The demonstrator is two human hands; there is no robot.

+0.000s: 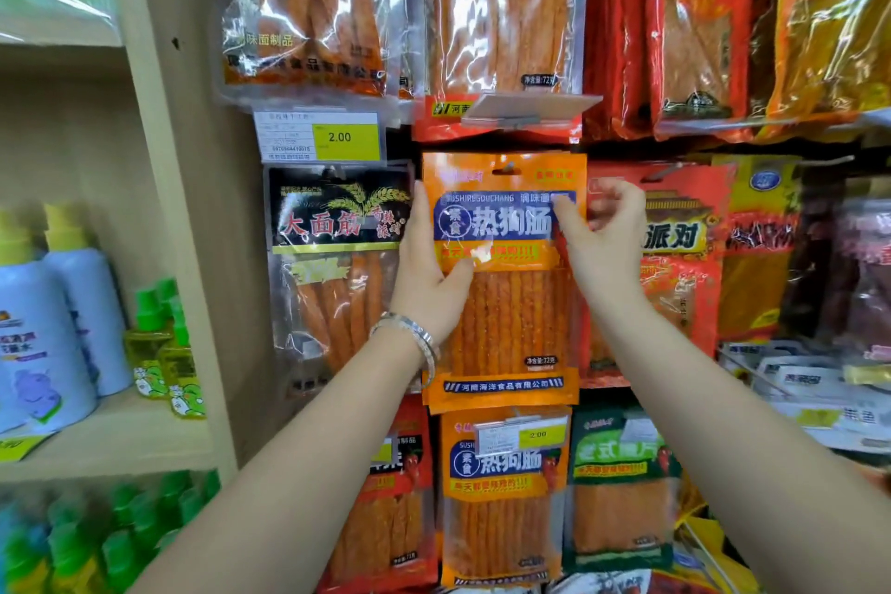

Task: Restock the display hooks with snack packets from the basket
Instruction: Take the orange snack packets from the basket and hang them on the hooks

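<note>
1. Holding the orange snack packet's [511, 318] side edges, your left grip [424, 265] and right grip [607, 241] both clasp it.
2. It sits in the middle row, between a black packet [332, 227] and a red packet [680, 241].

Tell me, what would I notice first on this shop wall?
The big orange packet in the middle, held at its edges by the left hand and the right hand. Other snack packets full of red and orange sticks hang all round it. A yellow price tag reading 2.00 sits up to its left.
</note>
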